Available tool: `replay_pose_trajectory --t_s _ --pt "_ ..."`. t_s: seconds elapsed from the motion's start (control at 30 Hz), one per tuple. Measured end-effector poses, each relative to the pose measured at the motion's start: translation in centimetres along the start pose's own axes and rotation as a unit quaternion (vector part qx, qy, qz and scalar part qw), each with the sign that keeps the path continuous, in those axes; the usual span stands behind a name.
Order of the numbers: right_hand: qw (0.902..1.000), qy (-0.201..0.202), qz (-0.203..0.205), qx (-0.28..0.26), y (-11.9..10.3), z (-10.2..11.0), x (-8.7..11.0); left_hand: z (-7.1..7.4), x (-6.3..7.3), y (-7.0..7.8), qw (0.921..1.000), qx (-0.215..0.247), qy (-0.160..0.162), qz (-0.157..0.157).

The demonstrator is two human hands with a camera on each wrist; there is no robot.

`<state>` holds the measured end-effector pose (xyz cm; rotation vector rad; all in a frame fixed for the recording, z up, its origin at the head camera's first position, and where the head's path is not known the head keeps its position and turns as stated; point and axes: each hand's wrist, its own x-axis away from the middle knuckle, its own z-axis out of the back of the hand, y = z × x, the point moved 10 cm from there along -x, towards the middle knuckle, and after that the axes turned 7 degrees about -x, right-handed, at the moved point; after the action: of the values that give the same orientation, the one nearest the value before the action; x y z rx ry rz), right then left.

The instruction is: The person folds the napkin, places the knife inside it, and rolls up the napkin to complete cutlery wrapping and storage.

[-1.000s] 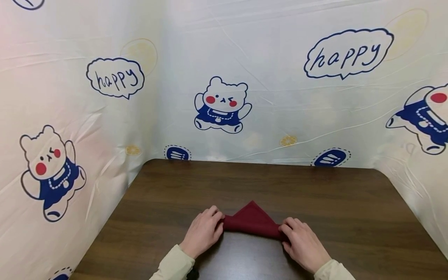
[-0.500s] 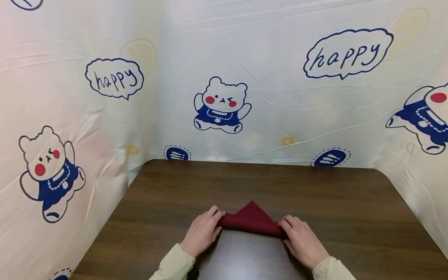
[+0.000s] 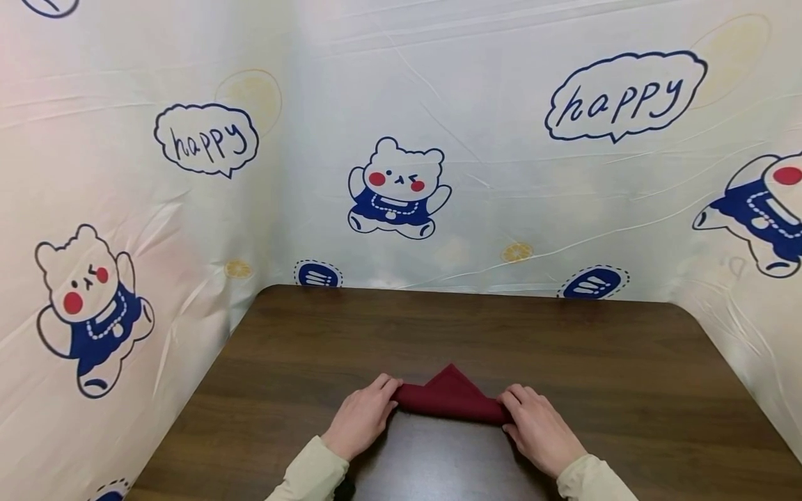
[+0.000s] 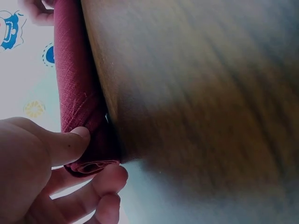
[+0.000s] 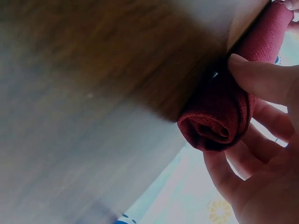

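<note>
A dark red cloth (image 3: 447,405), rolled into a tube along its near side, lies on the brown table. Beyond the roll, one triangular corner (image 3: 452,379) stays flat and points away from me. My left hand (image 3: 362,415) holds the roll's left end; in the left wrist view its thumb (image 4: 77,137) lies on the near side and the fingers curl by the spiral end. At the other end, my right hand (image 3: 540,430) grips the roll between thumb (image 5: 254,74) and fingers. The layered spiral of the cloth (image 5: 212,128) shows in the right wrist view.
The wood-grain table (image 3: 351,320) extends beyond the cloth and to both sides. A pale curtain (image 3: 489,209) printed with bears and "happy" bubbles encloses its back and sides. Light sleeves (image 3: 313,473) cover both wrists.
The cloth has been rolled a little farther away from me, and its exposed triangular corner has become smaller. Both hands keep to the ends of the roll, with slight finger shifts.
</note>
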<state>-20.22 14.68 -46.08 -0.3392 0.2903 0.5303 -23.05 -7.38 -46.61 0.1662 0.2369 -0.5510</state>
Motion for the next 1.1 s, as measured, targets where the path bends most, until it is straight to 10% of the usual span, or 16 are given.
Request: replay_pose_trajectory --t_s 1.1 --pt "0.9969 -0.023 -0.047 -0.058 1.0 -0.3 -0.2 -0.7 0.0 0.1 0.9999 0.011 -0.012 0.000"
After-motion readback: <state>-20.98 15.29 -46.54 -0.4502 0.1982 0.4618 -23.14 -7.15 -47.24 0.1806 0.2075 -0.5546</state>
